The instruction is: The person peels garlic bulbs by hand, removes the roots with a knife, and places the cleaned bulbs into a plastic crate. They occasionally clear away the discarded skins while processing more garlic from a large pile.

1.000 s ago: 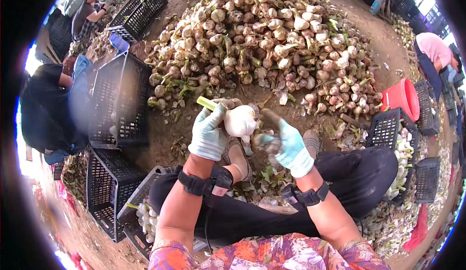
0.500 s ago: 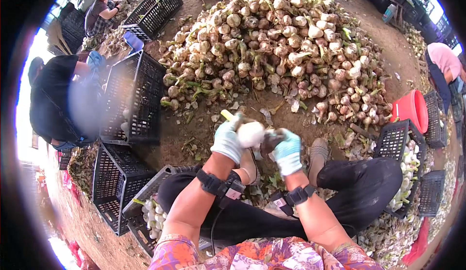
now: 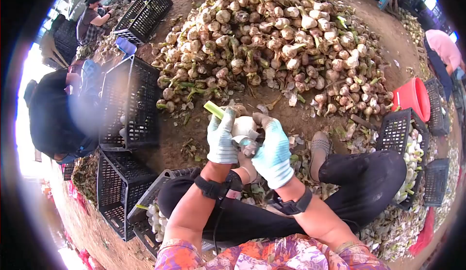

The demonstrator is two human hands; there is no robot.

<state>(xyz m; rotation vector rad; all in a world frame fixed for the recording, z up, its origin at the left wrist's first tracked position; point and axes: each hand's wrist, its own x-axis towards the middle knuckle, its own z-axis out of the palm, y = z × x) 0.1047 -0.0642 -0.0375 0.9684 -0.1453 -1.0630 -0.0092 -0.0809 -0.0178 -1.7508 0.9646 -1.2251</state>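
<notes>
A garlic bulb point(image 3: 244, 125), pale and smooth, is held between my two gloved hands above the ground. My left hand point(image 3: 220, 141) wraps round its left side, and the cut green stem point(image 3: 213, 109) pokes out past the fingers at the upper left. On the other side, my right hand point(image 3: 273, 154) is closed at the bulb, its dirty fingertips against the bulb's right edge. Greyish, soiled thumbs meet just below the bulb and hide its underside. Beyond my hands rises a large heap of unpeeled garlic point(image 3: 272, 42).
Black crates point(image 3: 128, 105) stand to the left, one near a person in dark clothing point(image 3: 58, 109). A crate of cleaned garlic point(image 3: 410, 165) and a red bucket point(image 3: 412, 99) are at the right. Another cleaned batch point(image 3: 156, 221) lies by my left knee. Papery skins litter the ground.
My right hand has swung inward and up against the bulb, where it was a blur beside it. The left hand has shifted slightly left, and the stem shows more clearly.
</notes>
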